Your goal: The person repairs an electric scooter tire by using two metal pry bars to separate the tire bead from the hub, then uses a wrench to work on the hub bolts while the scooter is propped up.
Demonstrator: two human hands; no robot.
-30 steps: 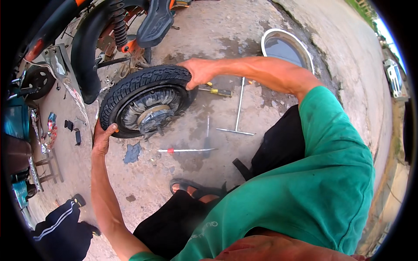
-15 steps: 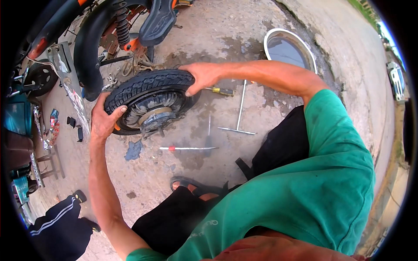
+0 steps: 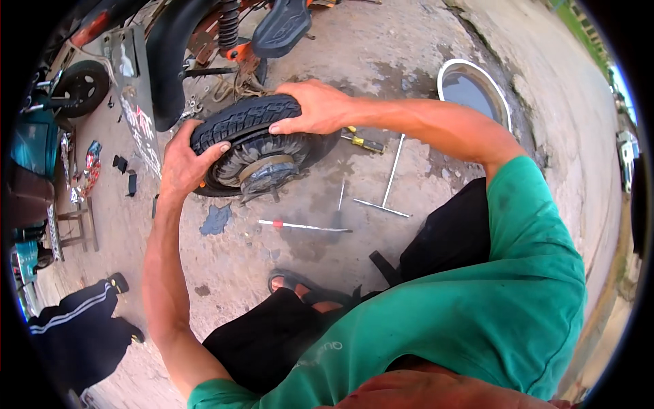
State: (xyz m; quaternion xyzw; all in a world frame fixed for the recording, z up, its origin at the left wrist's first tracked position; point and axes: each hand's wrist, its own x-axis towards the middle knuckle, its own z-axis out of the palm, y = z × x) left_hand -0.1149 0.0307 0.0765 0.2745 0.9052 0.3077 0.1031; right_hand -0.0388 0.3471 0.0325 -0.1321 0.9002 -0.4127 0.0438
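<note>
A black knobby tire [image 3: 248, 117] stands tilted on the concrete, mounted around a wheel with a grey metal hub [image 3: 271, 176] whose axle stub points toward me. My left hand [image 3: 193, 158] clasps the tire's left side, thumb on the sidewall and fingers behind the tread. Across its upper right, my right hand [image 3: 312, 109] grips the same tire, with the thumb pressed at the edge of the sidewall. Just right of the wheel lies a yellow-and-black screwdriver [image 3: 366, 143]. A thin metal bar with a red band [image 3: 300, 225] rests on the ground below the wheel.
A T-handle wrench [image 3: 388, 194] lies to the right, and a white-rimmed basin of water [image 3: 475, 88] stands beyond it. Behind the wheel is a scooter with a coil shock absorber [image 3: 229, 27]. A flat grey scrap [image 3: 216, 219] lies at left. Another person's dark trouser leg [image 3: 85, 334] shows lower left.
My right hand has shifted leftward along the tire, its thumb now further over the sidewall. The view has turned slightly, so surroundings sit further right. Both hands still hold the tire.
</note>
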